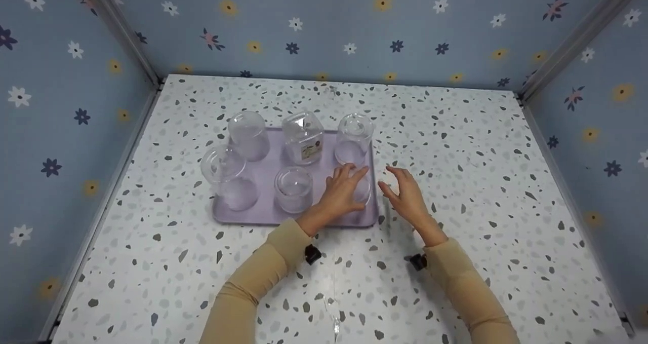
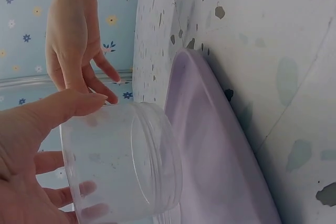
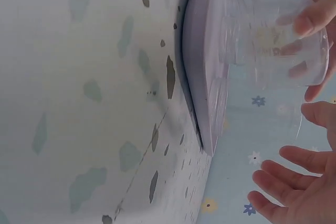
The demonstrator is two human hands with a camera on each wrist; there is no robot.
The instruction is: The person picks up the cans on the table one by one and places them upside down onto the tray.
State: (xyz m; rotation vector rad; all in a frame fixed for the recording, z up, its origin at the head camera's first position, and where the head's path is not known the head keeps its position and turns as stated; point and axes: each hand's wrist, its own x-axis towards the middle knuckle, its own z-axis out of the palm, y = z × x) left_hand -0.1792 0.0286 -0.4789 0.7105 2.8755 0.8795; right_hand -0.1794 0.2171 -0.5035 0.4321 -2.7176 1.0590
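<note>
My left hand (image 1: 341, 194) grips a clear plastic jar (image 2: 115, 156) at the right front corner of the lilac tray (image 1: 263, 217). Thumb and fingers wrap its side, and its threaded mouth faces down toward the tray; whether it touches the tray I cannot tell. Just past the tray's right edge, my right hand (image 1: 407, 197) hovers with fingers spread and slightly bent, holding nothing. On the tray stand more clear containers: a round one (image 1: 293, 192) at front middle, another (image 1: 354, 139) at back right, and a squarish labelled one (image 1: 304, 141) at back middle.
At the tray's left side are a clear jar (image 1: 249, 139) at the back and another (image 1: 238, 192) in front. The speckled white table (image 1: 481, 182) extends around the tray. Blue flowered panels (image 1: 324, 30) enclose its back and sides.
</note>
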